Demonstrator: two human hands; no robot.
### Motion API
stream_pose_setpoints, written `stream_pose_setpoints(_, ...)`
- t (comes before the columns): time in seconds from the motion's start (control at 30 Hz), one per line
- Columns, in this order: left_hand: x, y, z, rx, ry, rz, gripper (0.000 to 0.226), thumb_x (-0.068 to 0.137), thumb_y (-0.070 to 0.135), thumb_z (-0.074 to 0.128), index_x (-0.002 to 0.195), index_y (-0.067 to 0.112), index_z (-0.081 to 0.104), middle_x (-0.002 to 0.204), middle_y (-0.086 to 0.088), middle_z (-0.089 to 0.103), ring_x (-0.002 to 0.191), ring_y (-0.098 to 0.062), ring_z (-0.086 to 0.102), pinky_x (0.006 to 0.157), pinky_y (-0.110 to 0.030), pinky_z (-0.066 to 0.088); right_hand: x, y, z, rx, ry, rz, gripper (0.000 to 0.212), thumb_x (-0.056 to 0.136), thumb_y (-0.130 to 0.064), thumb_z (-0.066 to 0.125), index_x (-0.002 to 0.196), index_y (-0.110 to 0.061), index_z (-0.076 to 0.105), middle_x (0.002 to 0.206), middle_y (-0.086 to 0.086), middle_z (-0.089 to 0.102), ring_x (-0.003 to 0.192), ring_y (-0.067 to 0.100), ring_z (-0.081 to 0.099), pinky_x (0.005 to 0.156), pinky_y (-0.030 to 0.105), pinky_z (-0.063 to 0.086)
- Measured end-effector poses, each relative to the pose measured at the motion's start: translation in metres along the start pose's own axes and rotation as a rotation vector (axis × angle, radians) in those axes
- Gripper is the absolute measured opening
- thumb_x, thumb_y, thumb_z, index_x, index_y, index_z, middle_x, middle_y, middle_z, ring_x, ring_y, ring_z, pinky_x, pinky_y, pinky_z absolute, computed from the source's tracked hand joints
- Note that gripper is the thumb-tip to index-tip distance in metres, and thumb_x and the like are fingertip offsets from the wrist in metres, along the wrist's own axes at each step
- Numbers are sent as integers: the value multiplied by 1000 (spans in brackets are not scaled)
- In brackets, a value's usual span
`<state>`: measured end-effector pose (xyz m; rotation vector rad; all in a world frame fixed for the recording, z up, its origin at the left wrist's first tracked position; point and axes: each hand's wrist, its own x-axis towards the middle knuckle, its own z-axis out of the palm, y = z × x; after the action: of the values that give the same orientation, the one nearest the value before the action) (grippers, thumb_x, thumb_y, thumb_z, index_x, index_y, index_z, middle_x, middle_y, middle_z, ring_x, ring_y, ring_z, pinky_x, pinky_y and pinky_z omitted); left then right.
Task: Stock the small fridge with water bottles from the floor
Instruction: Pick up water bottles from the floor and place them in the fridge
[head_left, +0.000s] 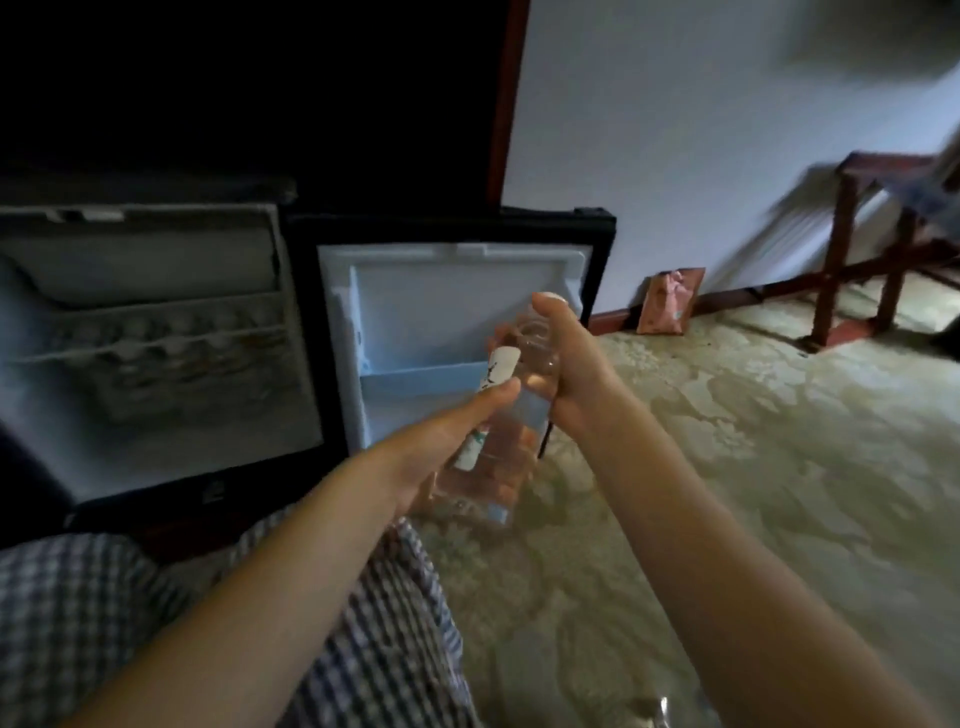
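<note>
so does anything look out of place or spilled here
No spill shows. Only a pink packet stands out: it sits on the carpet like stray litter, leaning against the wall right of the fridge. Blur hides finer damage.

Left hand (447, 431) and right hand (571, 364) extend forward, close together, both curled in grips.

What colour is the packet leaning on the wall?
The packet is pinkish orange, seen in the head view.
</note>
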<state>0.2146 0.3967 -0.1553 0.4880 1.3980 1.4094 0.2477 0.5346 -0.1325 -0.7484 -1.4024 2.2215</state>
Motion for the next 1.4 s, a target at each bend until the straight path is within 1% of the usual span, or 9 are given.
stream_pose_setpoints(0.13,-13,39,-67,182,166,60,64,62,65,55,90,9,69,94,-16,71,84,-27,66,63,-27,55,28,-7,76,-80,16,-69,26,91,-28,55,82,-4,58,64,8,66,64,23,65,66,35,56)
stream_pose_setpoints(0.33,-20,52,-158,239,375,152,51,90,55,41,71,15,67,48,6,63,46,-9,57,41,-16,44,52,15,173,-112,-16,-132,20,90,-25,58,99,-7,56,79,7,60,67,16,59,61,25,54)
stream_pose_setpoints(0.57,-7,32,-253,156,578,77,82,94,58,25,34,20,66,42,4,63,45,-6,60,71,-31,43,83,81,261,-222,108,-194,18,89,-34,57,94,-18,50,88,7,63,87,26,62,79,39,50)
stream_pose_setpoints(0.67,0,22,-290,111,564,40,81,91,66,21,57,15,73,60,-4,71,66,-20,69,103,-51,38,91,106,281,-323,83,-294,17,92,-31,54,100,-18,46,77,-7,52,78,15,55,70,27,40)
stream_pose_setpoints(0.9,13,4,-344,12,557,-63,70,82,74,30,87,19,72,94,-10,73,108,-33,60,105,-57,37,119,154,302,-493,-48,-411,17,93,-32,53,102,-19,46,72,-6,54,76,10,58,75,28,49)
stream_pose_setpoints(1.0,17,0,-367,123,626,-191,75,84,75,27,131,22,52,135,-7,54,126,-30,48,106,-47,36,141,168,311,-492,-9,-326,36,93,-36,51,121,-13,44,95,5,63,97,23,60,81,31,47)
stream_pose_setpoints(1.13,26,-2,-391,269,622,-219,65,89,65,32,134,22,48,136,-2,53,118,-22,53,91,-37,45,164,192,314,-588,-7,-315,52,93,-40,50,134,-12,36,120,8,58,110,24,56,92,34,47)
stream_pose_setpoints(1.27,49,-4,-402,397,578,-283,45,99,40,31,133,15,47,133,-2,55,104,-16,54,72,-26,46,185,212,316,-636,30,-287,40,93,-34,52,124,-10,42,103,2,53,96,20,54,80,26,41)
stream_pose_setpoints(1.4,68,-21,-410,381,548,-408,46,100,36,29,138,13,41,132,-7,55,106,-19,54,98,-37,39,202,245,309,-627,27,-352,29,92,-25,56,111,-5,48,91,4,58,85,21,59,76,31,47)
